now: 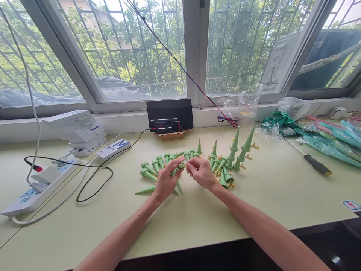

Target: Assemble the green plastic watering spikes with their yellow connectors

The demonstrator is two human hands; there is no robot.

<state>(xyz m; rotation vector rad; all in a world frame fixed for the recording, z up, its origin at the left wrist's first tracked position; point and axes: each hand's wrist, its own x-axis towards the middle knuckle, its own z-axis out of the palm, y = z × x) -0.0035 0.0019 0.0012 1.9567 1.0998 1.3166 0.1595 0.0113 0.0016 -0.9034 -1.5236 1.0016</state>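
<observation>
My left hand is closed around a green plastic watering spike, most of which its fingers hide. Close beside it, my right hand pinches something at the spike's upper end, too small and covered to make out. Around both hands lie several more green spikes with small yellow valves. To the right of my right hand, a loose pile of spikes lies near two stacks of nested spikes standing upright with yellow valves sticking out. One spike lies flat left of my left hand.
A tablet and phone stand by the window. White boxes, a power strip and looping cables occupy the left. On the right are a screwdriver and plastic-bagged items. The table's front edge runs below my forearms.
</observation>
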